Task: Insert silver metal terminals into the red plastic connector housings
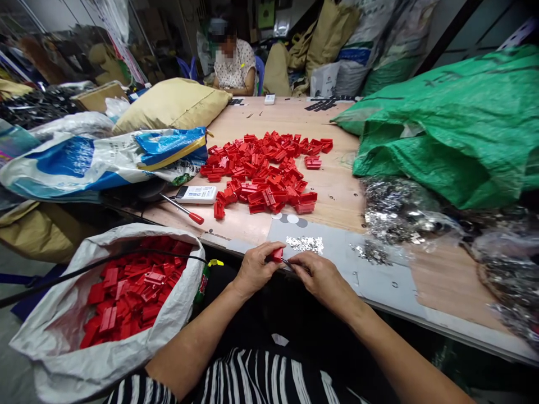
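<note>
At the table's front edge, my left hand point(256, 270) pinches a small red plastic part point(277, 255) between thumb and fingers. My right hand point(316, 276) is closed beside it, its fingertips on a thin dark piece point(287, 262) that points at the red part; its kind is too small to tell. Just beyond my hands, small white pieces point(305, 244) lie on a grey sheet point(341, 255). A little heap of shiny metal pieces point(372, 252) is to their right. Farther back spreads a pile of loose red plastic parts point(265, 168).
A white sack point(46, 342) full of red parts stands at my left. A red-handled screwdriver point(185, 210) and a white box-like object point(196, 194) lie near the table edge. A green sack point(455, 123) and bagged metal pieces point(396, 213) are right. Another person point(236, 64) sits across.
</note>
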Motion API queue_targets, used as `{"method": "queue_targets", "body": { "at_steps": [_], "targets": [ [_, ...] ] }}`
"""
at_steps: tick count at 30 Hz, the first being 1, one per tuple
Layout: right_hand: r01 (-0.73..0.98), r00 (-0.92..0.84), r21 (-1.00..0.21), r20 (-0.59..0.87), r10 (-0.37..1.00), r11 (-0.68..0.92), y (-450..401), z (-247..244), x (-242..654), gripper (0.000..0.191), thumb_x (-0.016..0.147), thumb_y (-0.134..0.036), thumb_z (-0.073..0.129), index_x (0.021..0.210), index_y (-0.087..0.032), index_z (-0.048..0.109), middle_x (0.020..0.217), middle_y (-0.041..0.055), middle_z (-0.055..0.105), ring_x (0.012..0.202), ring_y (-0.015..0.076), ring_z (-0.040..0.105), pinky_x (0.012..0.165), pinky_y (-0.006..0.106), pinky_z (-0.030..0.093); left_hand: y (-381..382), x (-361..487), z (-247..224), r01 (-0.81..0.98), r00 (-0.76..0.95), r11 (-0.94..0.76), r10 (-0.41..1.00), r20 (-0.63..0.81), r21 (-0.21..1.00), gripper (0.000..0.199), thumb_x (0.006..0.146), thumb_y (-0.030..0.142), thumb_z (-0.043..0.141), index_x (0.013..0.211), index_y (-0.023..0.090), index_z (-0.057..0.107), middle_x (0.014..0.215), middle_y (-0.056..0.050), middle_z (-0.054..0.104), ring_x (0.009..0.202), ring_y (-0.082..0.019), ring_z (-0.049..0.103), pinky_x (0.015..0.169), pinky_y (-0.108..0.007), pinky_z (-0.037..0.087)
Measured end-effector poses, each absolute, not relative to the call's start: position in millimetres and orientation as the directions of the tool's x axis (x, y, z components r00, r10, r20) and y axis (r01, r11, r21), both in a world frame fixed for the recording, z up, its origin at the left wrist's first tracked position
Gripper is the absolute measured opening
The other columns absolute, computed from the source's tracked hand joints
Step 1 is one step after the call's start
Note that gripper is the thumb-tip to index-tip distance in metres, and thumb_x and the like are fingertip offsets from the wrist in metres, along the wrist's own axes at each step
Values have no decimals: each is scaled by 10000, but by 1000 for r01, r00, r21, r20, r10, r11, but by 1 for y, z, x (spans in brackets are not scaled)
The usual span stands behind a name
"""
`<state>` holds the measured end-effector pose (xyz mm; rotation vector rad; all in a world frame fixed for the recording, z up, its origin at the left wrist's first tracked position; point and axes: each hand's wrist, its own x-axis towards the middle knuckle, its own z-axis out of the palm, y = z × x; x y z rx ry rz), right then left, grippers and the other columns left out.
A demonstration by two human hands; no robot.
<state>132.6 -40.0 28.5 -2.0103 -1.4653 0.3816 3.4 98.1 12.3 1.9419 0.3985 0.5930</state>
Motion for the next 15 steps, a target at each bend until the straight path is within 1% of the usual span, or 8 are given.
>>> {"method": "queue_targets", "body": {
  "at_steps": [3, 7, 10, 13, 15],
  "targets": [
    [766, 355, -602, 104, 929, -226, -37, 30, 130, 184, 877, -146, 507, 942, -199, 670, 914, 60, 682, 838, 195, 633, 771, 325, 500, 97, 4, 12, 17, 819, -390, 534, 211, 921, 396, 723, 147, 696, 1104, 250, 679, 1082, -47, 713, 1023, -219, 640, 940, -344, 476],
    [783, 404, -534, 47, 914, -318, -31, 34, 121, 174, 876, -127, 489, 906, -183, 650, 883, 70, 664, 842, 212, 625, 775, 336, 490, 96, 5, 9, 21, 806, -356, 559, 195, 934, 375, 704, 137, 700, 1062, 250, 697, 1055, -46, 722, 976, -217, 652, 911, -340, 487],
    [800, 412, -497, 51, 910, -335, -28, 36, 115, 170, 883, -117, 475, 904, -184, 630, 884, 72, 645, 860, 208, 618, 782, 324, 481, 94, 5, 8, 24, 795, -355, 574, 198, 934, 366, 698, 150, 702, 1049, 252, 696, 1054, -42, 720, 962, -216, 650, 905, -344, 484],
    [824, 385, -466, 41, 922, -323, -31, 38, 115, 170, 903, -132, 466, 944, -185, 623, 900, 71, 627, 868, 211, 613, 769, 319, 480, 92, 3, 8, 37, 787, -368, 584, 200, 929, 341, 706, 175, 702, 1042, 234, 685, 1027, -42, 717, 935, -204, 645, 890, -331, 479],
    [826, 364, -478, 50, 930, -298, -35, 38, 117, 196, 921, -155, 450, 1021, -195, 613, 918, 72, 612, 866, 212, 610, 766, 325, 485, 90, 0, 10, 54, 774, -370, 603, 195, 928, 320, 711, 196, 707, 1028, 220, 674, 963, -32, 713, 873, -184, 638, 849, -309, 483]
  ]
}}
